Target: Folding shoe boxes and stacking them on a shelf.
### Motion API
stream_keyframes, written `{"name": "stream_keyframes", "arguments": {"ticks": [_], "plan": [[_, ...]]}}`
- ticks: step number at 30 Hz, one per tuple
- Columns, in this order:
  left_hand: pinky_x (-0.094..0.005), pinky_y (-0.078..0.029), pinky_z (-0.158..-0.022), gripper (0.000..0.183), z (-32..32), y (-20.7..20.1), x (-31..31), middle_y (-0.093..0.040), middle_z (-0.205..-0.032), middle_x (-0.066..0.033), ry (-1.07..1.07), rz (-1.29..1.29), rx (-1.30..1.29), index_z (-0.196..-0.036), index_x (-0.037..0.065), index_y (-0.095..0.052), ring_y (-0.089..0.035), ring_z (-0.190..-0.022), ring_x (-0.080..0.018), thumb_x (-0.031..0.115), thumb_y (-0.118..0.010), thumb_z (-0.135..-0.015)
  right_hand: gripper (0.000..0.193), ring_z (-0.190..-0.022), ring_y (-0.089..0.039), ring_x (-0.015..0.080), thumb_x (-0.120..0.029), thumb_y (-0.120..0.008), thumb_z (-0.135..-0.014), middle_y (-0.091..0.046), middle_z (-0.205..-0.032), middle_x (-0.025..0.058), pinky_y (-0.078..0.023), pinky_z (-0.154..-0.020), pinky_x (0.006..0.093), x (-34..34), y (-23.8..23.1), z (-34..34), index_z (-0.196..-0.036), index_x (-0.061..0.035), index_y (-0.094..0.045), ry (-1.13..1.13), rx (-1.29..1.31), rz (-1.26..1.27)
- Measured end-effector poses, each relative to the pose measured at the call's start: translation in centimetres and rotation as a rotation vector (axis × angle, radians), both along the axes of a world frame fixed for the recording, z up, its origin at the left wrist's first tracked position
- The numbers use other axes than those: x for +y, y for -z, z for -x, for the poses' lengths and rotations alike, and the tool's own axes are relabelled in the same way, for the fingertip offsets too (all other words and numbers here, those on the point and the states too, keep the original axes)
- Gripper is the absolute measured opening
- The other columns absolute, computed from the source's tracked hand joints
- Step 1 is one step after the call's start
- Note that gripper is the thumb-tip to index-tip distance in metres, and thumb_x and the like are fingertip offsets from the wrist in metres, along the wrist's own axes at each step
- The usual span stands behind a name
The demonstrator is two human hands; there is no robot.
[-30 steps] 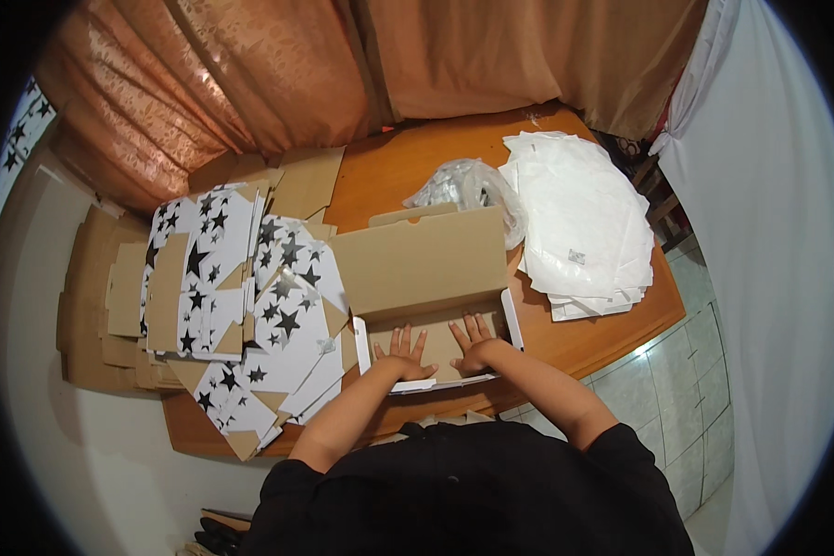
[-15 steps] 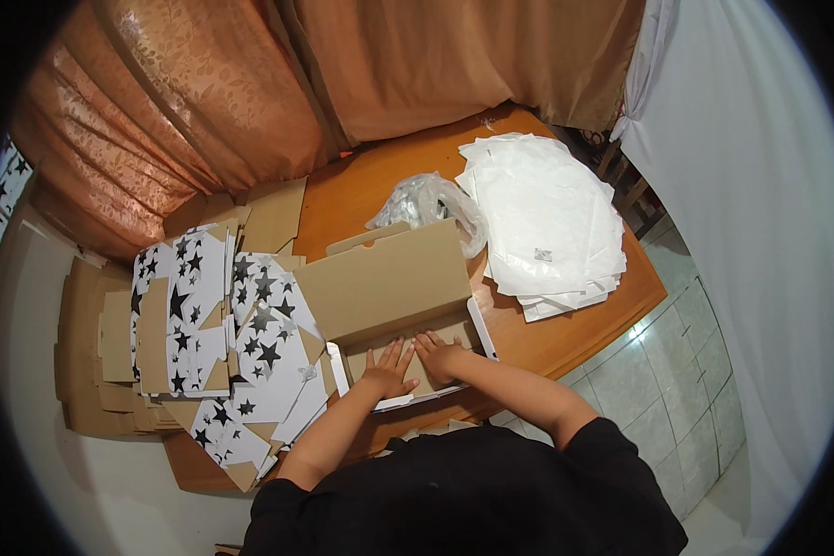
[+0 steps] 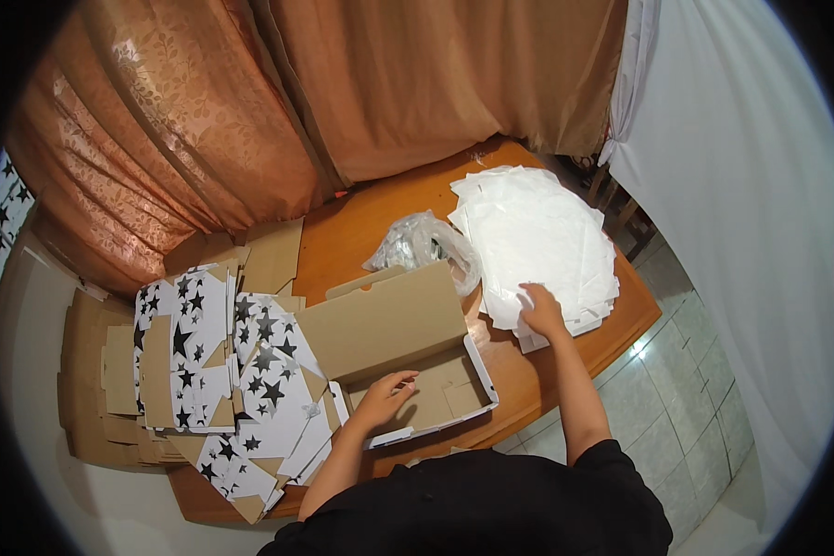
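Observation:
An open cardboard box point(image 3: 380, 320), brown inside with white outer edges, lies in front of me with its lid raised at the back. My left hand point(image 3: 386, 400) hovers over the box's left part, open, its fingers stretched to the right and holding nothing. To the right, my right hand point(image 3: 543, 313) reaches onto a stack of white paper sheets point(image 3: 547, 232). Its fingertips meet the top sheet near the stack's front left, with the thumb apart from the fingers. Whatever lies under those fingertips is hidden.
Flat cardboard pieces with black stars point(image 3: 269, 380) pile up at the left on the wooden table point(image 3: 352, 227). A clear plastic bag point(image 3: 417, 243) of small items sits behind the box lid. Orange curtains point(image 3: 417, 83) hang behind; a white cloth point(image 3: 713, 185) hangs at the right.
Both hands were pressed flat inside the box. My right hand has gone right to the paper stack, over the small silvery patch seen there before; my left hand has lifted off the box's bottom.

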State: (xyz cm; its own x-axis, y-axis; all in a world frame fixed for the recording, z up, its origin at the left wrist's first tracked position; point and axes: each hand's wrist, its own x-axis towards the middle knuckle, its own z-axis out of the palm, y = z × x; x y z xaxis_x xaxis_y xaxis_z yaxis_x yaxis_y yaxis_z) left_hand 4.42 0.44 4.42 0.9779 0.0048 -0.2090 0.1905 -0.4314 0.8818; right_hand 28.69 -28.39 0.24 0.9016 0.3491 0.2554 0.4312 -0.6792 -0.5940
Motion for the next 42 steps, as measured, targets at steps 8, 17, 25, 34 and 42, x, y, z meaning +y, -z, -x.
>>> {"name": "stream_keyframes", "arguments": {"ticks": [8, 17, 25, 34, 42], "plan": [[-0.0331, -0.044, -0.089, 0.032, -1.2, -1.7, -0.7, -0.061, -0.107, -0.0140, 0.003, -0.025, -0.130, -0.117, 0.005, -0.057, -0.058, -0.102, -0.0233, 0.023, -0.053, -0.091, 0.008, -0.096, -0.059, 0.0218, -0.018, -0.064, -0.076, -0.066, -0.091, 0.0019, -0.029, -0.099, 0.0586, 1.7, -0.2, 1.9, -0.082, -0.0135, -0.067, -0.022, 0.038, 0.376], [-0.0346, -0.043, -0.091, 0.032, -3.7, -6.7, -1.9, -0.060, -0.111, -0.0129, 0.095, -0.125, -0.284, -0.115, 0.007, -0.059, -0.058, -0.102, -0.0246, 0.023, -0.059, -0.087, 0.006, -0.090, -0.058, 0.0214, -0.015, -0.061, -0.081, -0.064, -0.085, 0.0011, -0.026, -0.100, 0.0565, 2.1, -11.9, 2.9, -0.085, -0.0110, -0.064, 0.098, -0.387, 0.053], [-0.0451, -0.032, -0.099, 0.060, -11.9, -14.5, -5.6, -0.053, -0.119, -0.0105, -0.089, -0.354, -1.106, -0.121, 0.011, -0.050, -0.051, -0.109, -0.0288, 0.032, -0.074, -0.070, 0.008, -0.109, -0.051, 0.0214, -0.011, -0.061, -0.080, -0.059, -0.098, -0.0005, -0.018, -0.100, 0.0659, 2.9, -25.5, 8.2, -0.088, -0.0121, -0.062, -0.150, -0.587, 0.253], [-0.0244, -0.041, -0.053, 0.014, -8.5, -20.8, -2.0, -0.060, -0.065, -0.0064, -0.009, -0.100, -1.084, -0.076, 0.003, -0.065, -0.054, -0.056, -0.0170, 0.015, -0.071, -0.079, 0.090, -0.132, -0.024, 0.0325, -0.026, -0.082, -0.061, -0.030, -0.137, 0.0171, -0.014, -0.109, 0.0453, 2.0, -28.1, 11.4, -0.135, -0.0084, -0.035, 0.026, -0.807, -0.228], [-0.0222, -0.048, -0.062, 0.016, 1.1, -23.3, 2.6, -0.066, -0.081, -0.0035, -0.281, 0.297, -0.834, -0.097, -0.001, -0.065, -0.059, -0.071, -0.0083, 0.009, -0.067, -0.084, 0.068, -0.116, -0.047, 0.0215, -0.020, -0.082, -0.063, -0.058, -0.115, 0.0120, -0.032, -0.101, 0.0350, 5.6, -20.7, 12.2, -0.120, 0.0031, -0.053, -0.517, 0.246, -0.798]]}}
